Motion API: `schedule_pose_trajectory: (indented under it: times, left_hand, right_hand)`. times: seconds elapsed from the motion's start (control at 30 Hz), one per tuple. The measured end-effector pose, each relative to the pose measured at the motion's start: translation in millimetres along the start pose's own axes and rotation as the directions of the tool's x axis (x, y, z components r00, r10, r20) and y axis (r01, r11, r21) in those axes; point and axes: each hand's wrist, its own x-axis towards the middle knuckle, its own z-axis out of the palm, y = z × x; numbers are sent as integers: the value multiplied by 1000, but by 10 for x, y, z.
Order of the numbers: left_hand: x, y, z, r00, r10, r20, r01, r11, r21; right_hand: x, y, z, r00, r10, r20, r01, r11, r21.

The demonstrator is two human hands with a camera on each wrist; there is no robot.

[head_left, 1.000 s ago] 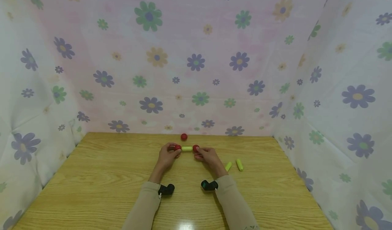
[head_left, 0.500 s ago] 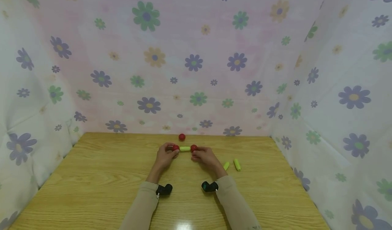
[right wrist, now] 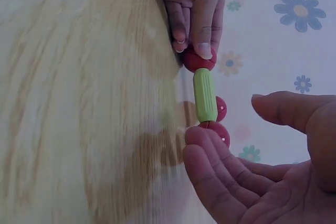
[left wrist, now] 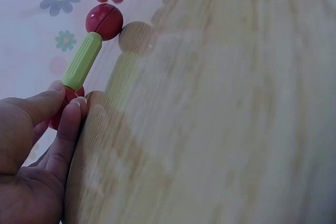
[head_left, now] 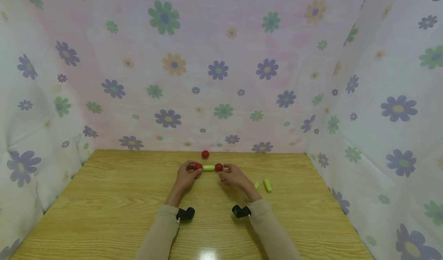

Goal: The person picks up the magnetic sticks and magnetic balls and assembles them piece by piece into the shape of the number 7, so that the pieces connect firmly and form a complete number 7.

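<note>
A ridged yellow-green rod [head_left: 209,167] lies between two red balls, joined to both like a dumbbell. My left hand [head_left: 187,176] pinches the left red ball [head_left: 199,167] between thumb and fingers. At the other end sits the right red ball [head_left: 219,167]; in the left wrist view a thin seam crosses this red ball [left wrist: 104,22]. My right hand [head_left: 235,176] is just beside it, thumb and fingers spread apart. In the right wrist view the fingers [right wrist: 220,166] partly cover that ball, while the thumb stands well away from it.
Behind the dumbbell shape, a loose red ball [head_left: 205,154] rests near the table's back edge. Two loose yellow-green rods, one rod [head_left: 268,185] and another rod [head_left: 256,185] partly behind the right wrist, lie to the right. Flowered cloth [head_left: 221,94] encloses the wooden table [head_left: 114,198].
My right hand has let go of the right red ball and drawn slightly off to the right, its fingers parting. The left hand keeps its pinch. The head view has shifted a little.
</note>
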Motion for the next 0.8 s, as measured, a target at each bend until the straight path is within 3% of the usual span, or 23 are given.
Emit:
schedule_pose_trajectory:
  times: [0.3,0.43,0.63,0.8]
  left_hand:
    - [15,-4,5,1000,12,-11,-12,1000,25]
    - [13,-16,-2,1000,19,-14,-19,999,40]
    - [6,-17,-8,999,35,-20,-34,998,46]
    - [12,-29,-7,999,39,-9,-39,998,41]
  right_hand:
    - [-182,118,-157,986,-151,63,153,988,-24]
    - [-266,185,-221,986,-154,64,151,988,39]
    - [-376,230,-346,995,-100,-5,99,974,202]
    - [-472,290,-473,994,-106,-18,107,977,185]
